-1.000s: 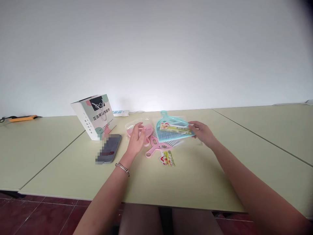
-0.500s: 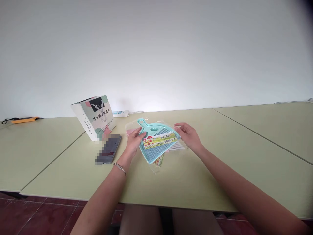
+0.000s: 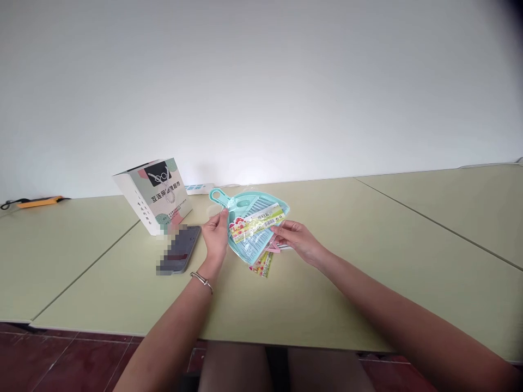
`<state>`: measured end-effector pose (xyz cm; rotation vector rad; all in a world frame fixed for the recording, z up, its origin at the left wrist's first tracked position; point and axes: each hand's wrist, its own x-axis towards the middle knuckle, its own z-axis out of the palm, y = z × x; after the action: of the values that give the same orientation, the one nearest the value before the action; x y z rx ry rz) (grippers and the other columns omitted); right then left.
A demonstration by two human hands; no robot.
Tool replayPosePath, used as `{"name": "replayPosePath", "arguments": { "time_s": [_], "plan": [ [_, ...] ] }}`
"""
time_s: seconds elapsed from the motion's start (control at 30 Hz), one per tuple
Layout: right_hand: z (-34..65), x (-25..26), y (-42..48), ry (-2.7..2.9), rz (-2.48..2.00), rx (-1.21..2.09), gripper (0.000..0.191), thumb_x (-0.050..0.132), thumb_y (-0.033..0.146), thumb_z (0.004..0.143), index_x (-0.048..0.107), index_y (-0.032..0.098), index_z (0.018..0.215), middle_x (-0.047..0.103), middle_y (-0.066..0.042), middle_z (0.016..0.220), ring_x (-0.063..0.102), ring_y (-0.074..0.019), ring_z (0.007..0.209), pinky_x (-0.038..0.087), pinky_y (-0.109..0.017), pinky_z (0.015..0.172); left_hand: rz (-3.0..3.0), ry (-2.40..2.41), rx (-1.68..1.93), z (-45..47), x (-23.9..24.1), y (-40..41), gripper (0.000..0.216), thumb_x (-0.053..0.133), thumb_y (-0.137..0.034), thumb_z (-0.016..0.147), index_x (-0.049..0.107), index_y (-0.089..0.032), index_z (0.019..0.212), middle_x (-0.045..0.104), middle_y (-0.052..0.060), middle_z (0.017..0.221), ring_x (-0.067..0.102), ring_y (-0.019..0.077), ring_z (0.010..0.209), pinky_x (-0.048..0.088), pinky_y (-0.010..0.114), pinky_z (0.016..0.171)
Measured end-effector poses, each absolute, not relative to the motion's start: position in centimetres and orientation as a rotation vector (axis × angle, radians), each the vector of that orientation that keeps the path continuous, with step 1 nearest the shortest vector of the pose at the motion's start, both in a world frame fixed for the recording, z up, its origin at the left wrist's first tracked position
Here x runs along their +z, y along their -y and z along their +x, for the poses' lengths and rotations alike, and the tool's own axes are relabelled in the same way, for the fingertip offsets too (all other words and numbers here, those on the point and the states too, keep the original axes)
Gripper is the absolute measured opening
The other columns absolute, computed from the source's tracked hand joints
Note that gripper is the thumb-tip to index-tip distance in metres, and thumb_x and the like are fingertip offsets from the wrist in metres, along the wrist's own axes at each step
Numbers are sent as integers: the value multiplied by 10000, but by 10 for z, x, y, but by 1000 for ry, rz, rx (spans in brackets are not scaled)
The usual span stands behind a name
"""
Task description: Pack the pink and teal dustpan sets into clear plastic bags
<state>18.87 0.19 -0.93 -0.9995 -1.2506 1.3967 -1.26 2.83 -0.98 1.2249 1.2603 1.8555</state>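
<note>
A small turquoise dustpan and brush set [image 3: 253, 249] in a clear plastic wrapper is held up over the table, its ring-ended handle pointing to the upper left. Across it runs a printed label [image 3: 257, 223] with red mushrooms. My left hand [image 3: 216, 231] grips its left side near the handle, thumb on top. At the lower right edge, my right hand [image 3: 296, 239] pinches the package between thumb and fingers. Beneath lies a second package, mostly hidden; a pink and white part [image 3: 280, 247] and its patterned label [image 3: 262, 267] stick out.
A smartphone [image 3: 186, 250] lies left of my left hand. Behind it stands a paper gift bag [image 3: 163, 190] with rope handles. A white power strip [image 3: 200, 188] sits by the wall, and an orange object with a black cord [image 3: 38, 202] lies at the far left.
The turquoise set has moved left and been turned counterclockwise, its handle swinging outward. My right hand has shifted left and down to its lower right edge. My left hand's thumb now points upward.
</note>
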Motion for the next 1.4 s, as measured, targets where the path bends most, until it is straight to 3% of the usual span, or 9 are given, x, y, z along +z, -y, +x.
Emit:
{"name": "replayPosePath", "arguments": {
  "time_s": [0.2,0.33,0.53,0.73,0.87,1.03,1.17,1.3,1.4],
  "plan": [
    [187,-14,-4,1144,-1006,1110,460,766,468,560,440,239,790,575,58,609,523,-116,569,430,-271,587,1053,-1240,1836,-13,-16,-37,353,696,-475,643,610,-142,563,533,-14,568,465,96,551,405,235,530],
    [189,-15,-5,1288,-1029,843,320,697,450,634,480,237,733,477,62,604,449,-110,564,390,-260,558,1028,-1217,1839,-12,-13,-35,387,710,-494,621,575,-145,522,516,-13,544,483,100,548,435,247,551],
    [189,-13,-4,1270,-1060,1117,280,696,454,614,608,202,699,585,16,639,504,-122,594,409,-269,572,1053,-1178,1873,-9,-11,-31,400,693,-507,640,541,-153,530,486,-28,530,454,91,533,423,238,539],
    [190,-12,-4,1094,-952,1393,192,713,360,615,642,183,640,646,-17,687,563,-122,649,449,-268,663,1171,-1254,1851,-9,-5,-27,483,587,-531,739,400,-173,474,368,-40,493,333,72,490,314,220,464],
    [189,-10,-5,974,-915,1371,181,678,372,664,643,198,630,644,-6,680,552,-118,640,434,-246,594,1259,-1275,1831,-6,-3,-23,447,602,-475,742,401,-176,478,345,-45,479,313,76,477,279,222,451],
    [184,-13,-3,1072,-830,1436,294,767,430,599,690,206,774,708,-26,846,642,-172,802,498,-313,767,1308,-1277,1798,-5,-7,-25,423,601,-442,749,444,-172,464,384,-45,446,376,80,444,296,212,426],
    [190,-19,-10,936,-928,1368,374,788,512,535,654,193,679,710,-53,749,677,-211,744,540,-357,733,1133,-1245,1841,-23,-7,-40,256,600,-392,755,652,-142,743,663,49,731,639,168,675,501,267,593],
    [207,-17,-20,916,-1004,1108,448,773,579,500,640,191,682,703,-54,703,676,-246,702,559,-387,656,939,-1385,1965,-51,-5,-55,280,506,-344,825,644,-102,856,688,156,915,674,228,858,534,384,757],
    [219,-12,-24,961,-1056,824,439,736,597,550,628,190,671,705,-50,714,675,-259,741,558,-389,643,1115,-1644,1887,-61,-4,-54,307,487,-274,842,601,-88,1059,610,221,1154,580,288,1115,446,458,943]
  ]
}}
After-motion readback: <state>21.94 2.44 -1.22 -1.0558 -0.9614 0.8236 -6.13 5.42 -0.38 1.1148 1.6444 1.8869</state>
